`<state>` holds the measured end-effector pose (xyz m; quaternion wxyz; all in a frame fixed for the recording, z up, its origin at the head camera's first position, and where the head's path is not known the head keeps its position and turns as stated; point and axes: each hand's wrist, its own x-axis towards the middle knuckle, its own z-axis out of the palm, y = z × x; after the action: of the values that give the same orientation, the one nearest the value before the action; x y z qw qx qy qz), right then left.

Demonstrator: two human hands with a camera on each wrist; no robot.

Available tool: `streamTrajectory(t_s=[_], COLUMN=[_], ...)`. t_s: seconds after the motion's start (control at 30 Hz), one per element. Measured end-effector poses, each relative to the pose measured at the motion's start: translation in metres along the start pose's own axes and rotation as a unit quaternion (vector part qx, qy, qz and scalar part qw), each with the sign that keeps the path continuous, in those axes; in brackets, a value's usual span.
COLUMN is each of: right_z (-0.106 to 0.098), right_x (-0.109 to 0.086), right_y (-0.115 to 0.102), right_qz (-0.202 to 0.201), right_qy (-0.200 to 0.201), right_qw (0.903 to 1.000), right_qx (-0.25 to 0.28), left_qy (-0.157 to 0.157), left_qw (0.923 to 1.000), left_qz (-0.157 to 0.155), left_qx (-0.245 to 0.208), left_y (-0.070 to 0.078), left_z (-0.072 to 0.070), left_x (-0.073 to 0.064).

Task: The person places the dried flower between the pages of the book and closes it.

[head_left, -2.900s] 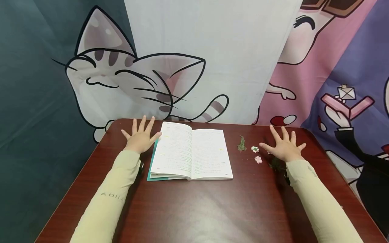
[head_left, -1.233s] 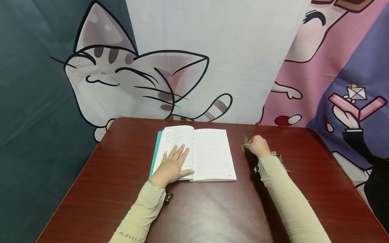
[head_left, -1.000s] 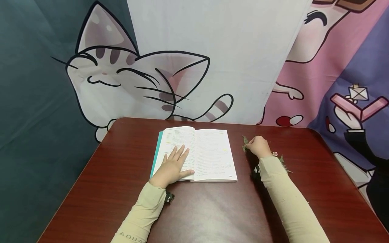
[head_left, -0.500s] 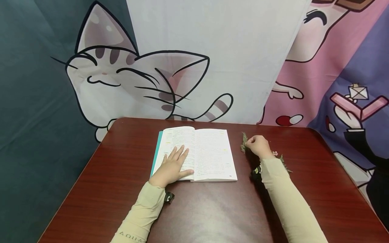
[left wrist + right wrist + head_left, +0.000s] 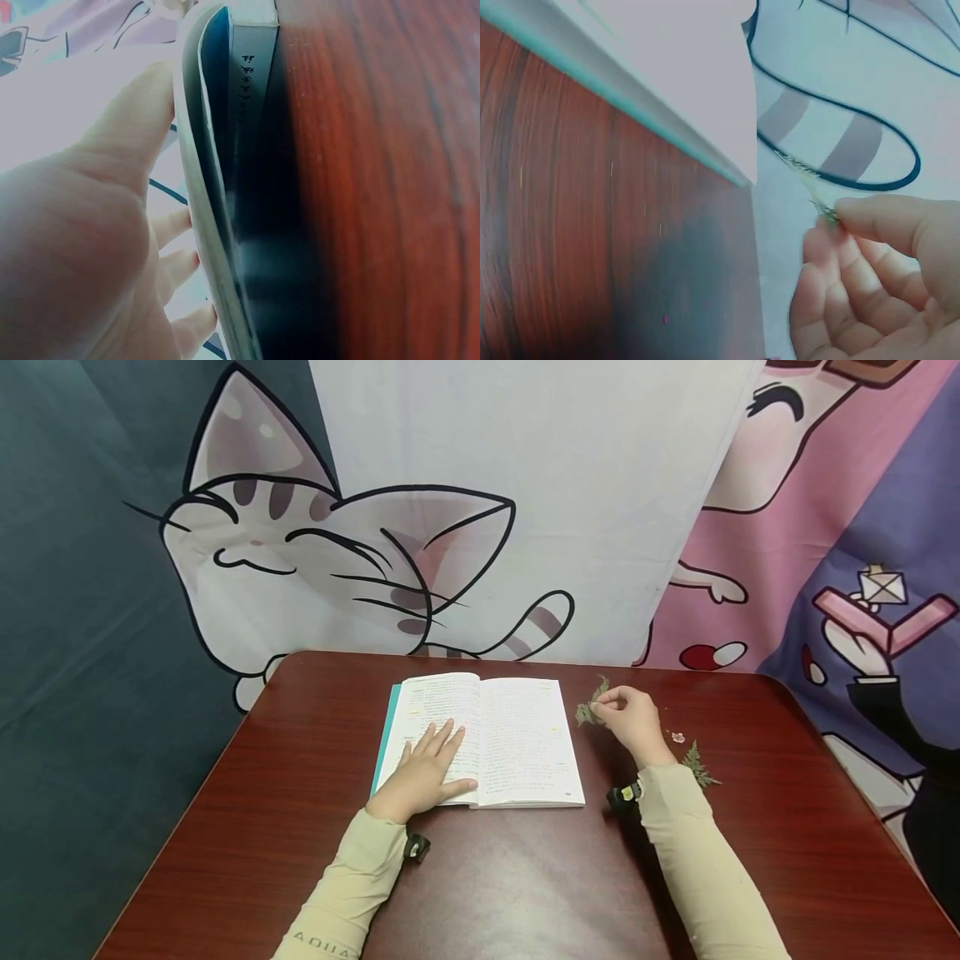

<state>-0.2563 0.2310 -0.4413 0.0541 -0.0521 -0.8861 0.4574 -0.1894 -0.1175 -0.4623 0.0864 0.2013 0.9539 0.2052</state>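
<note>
An open book (image 5: 517,743) with printed pages and a teal cover lies on the table. My left hand (image 5: 423,777) rests flat on its left page, fingers spread. In the left wrist view, that hand (image 5: 90,225) lies along the bottom edge of the book (image 5: 217,187), its pages bowing up from the cover. Right of the book, my right hand (image 5: 632,718) pinches a green fern-like leaf sprig (image 5: 588,713) between thumb and fingers. The right wrist view shows the sprig (image 5: 826,214) at the fingertips of the right hand (image 5: 877,277), seen nearly edge-on.
A small pink-and-white flower (image 5: 678,737) and another fern-like sprig (image 5: 699,766) lie on the brown table (image 5: 525,885) by the right wrist. Behind the table's far edge hangs a cloth (image 5: 585,468) printed with cartoon cats.
Both hands came in from beside the book; the left settled on the left page and has stayed there. The right took hold of the sprig and has just lifted it slightly toward the book.
</note>
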Motion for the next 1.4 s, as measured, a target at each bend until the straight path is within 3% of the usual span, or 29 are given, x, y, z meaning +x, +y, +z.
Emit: streamTrajectory(t_s=[0.3,0.63,1.0,1.2,1.4], right_z=[0.016,0.043,0.075,0.093,0.105], right_x=[-0.008,-0.014,-0.009,-0.004,-0.001], right_y=[-0.016,-0.044,-0.065,-0.065,-0.064], right_qz=[-0.031,-0.059,-0.081,-0.064,-0.070], right_qy=[0.023,-0.032,-0.131,-0.175,-0.185], right_qw=[0.9957,0.9842,0.9808,0.9776,0.9791], right_qx=[0.084,0.164,0.120,0.099,0.047], left_qy=[-0.001,-0.004,-0.008,-0.011,-0.009], left_qw=[0.9999,0.9999,0.9999,0.9999,0.9998], left_qz=[0.001,0.001,-0.001,-0.004,-0.001], left_qx=[-0.011,-0.012,-0.014,-0.012,-0.017], left_y=[-0.001,-0.002,-0.004,-0.005,-0.005], left_z=[0.001,-0.001,0.000,0.001,0.001], left_x=[-0.001,0.000,0.000,0.000,0.000])
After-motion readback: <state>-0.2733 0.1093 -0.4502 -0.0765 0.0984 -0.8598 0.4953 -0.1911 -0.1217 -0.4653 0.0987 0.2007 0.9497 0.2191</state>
